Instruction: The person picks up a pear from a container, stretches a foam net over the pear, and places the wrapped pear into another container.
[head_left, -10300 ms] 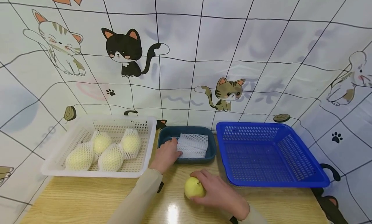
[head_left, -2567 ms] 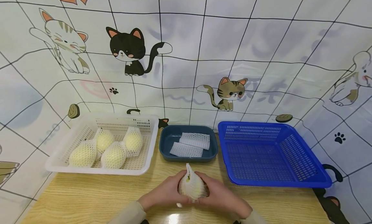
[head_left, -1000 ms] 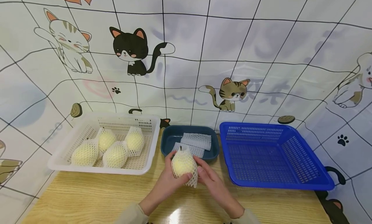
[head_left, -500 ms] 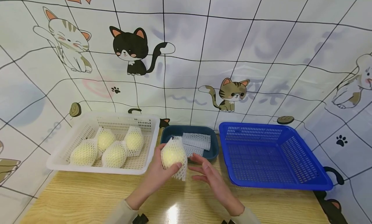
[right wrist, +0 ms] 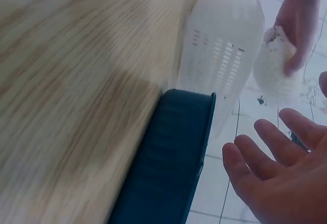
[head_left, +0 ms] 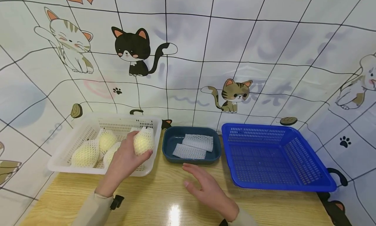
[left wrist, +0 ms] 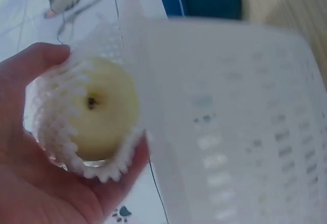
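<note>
My left hand (head_left: pixel 124 160) grips a pale yellow pear (head_left: pixel 144 141) in a white foam net sleeve (left wrist: pixel 56 127), above the right part of the white basket (head_left: pixel 55 165). In the left wrist view the bare bottom of the pear shows through the sleeve's open end. Several other net-wrapped pears (head_left: pixel 86 153) lie in that basket, one of them partly behind the hand. My right hand (head_left: pixel 207 188) hovers over the table with its fingers extended, holding nothing, in front of the dark teal tray (head_left: pixel 191 160). Two flat foam nets (head_left: pixel 189 151) lie in the tray.
A blue plastic basket (head_left: pixel 264 157) with perforated walls stands to the right of the tray. All three containers stand along the back of the wooden table (head_left: pixel 158 200), against a cat-patterned wall covering (head_left: pixel 182 40).
Earlier the pear was bare in my right hand; both hands then held it in a net. My right hand has let go, and my left hand has carried the pear left over the white basket.
</note>
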Demonstrator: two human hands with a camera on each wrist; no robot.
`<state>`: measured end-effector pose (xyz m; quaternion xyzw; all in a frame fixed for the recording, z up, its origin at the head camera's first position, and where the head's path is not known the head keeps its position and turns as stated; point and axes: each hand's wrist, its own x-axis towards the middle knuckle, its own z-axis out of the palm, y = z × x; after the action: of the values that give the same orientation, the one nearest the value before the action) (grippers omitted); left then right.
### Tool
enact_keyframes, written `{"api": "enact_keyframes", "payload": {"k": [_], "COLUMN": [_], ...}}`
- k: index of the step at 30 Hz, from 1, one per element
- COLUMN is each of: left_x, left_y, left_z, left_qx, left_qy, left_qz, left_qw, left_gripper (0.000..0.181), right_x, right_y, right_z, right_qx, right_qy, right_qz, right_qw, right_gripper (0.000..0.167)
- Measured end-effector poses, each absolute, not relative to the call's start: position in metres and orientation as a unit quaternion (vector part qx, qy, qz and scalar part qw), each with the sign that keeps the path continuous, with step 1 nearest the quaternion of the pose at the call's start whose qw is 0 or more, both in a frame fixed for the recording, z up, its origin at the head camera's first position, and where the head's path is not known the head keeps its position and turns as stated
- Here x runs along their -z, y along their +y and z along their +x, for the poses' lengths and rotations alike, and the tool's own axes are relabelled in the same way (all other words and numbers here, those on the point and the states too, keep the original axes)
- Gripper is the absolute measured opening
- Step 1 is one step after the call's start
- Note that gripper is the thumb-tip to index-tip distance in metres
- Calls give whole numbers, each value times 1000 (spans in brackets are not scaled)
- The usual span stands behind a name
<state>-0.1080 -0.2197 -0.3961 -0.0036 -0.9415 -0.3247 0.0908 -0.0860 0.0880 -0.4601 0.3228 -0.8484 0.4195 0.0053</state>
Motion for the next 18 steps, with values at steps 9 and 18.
{"api": "enact_keyframes", "payload": {"k": [9, 18], "left_x": [414, 418], "left_y": [-230, -236], "left_z": [-113, -113], "left_qx": [232, 206], "left_qy": [-972, -975], "left_qz": [33, 15], "left_qw": [-8, -80], "left_gripper": [87, 92], "right_x": [460, 458], "right_y": [86, 96], "right_z": [-83, -81], "right_qx": [-393, -387], "right_qy": [-857, -869], "right_qz": [332, 307], "right_qw": [37, 31], "right_gripper": [44, 46]}}
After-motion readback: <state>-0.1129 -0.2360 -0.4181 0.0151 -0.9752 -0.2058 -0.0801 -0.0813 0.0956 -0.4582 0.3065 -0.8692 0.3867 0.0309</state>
